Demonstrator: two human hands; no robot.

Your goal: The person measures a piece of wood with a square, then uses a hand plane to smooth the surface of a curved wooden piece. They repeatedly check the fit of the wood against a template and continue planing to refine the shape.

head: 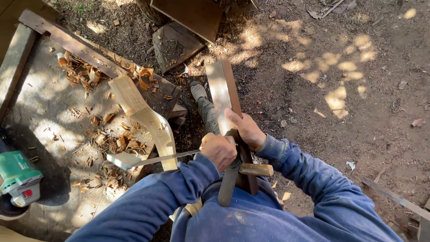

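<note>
Wooden stock dominates the centre of the view: a long squared wooden piece point(222, 96) runs from the person's lap toward 12 o'clock, its far end lit by sun and its near end hidden behind the hands. The right hand point(246, 131) lies on this piece at its near part, fingers wrapped over the right edge and thumb across the top face, grasping it. The left hand point(218, 150), just beside the right at 9 o'clock of it, is clenched into a fist around a tool; whether it also touches the wooden piece cannot be told. From that fist a thin metal blade point(154, 159) extends toward 9 o'clock, ending in a pale broad tip. A short wooden handle point(256, 170) projects toward 3 o'clock just below the hands, and a dark flat bar point(228, 181) runs from the hands toward 6 o'clock against the blue garment. Both arms wear blue sleeves point(309, 175). At 10 o'clock of the hands, a pale curved carved workpiece point(148, 118) rests on a grey slab point(40, 98), surrounded by wood shavings point(109, 139). A green power tool point(18, 177) lies at the left frame edge, at 9 o'clock, well apart from the hands. A grey shoe point(198, 92) shows just beside the wooden piece, on bare dirt ground point(358, 112) dappled with sunlight. Dark boards point(188, 18) lie at 12 o'clock.
</note>
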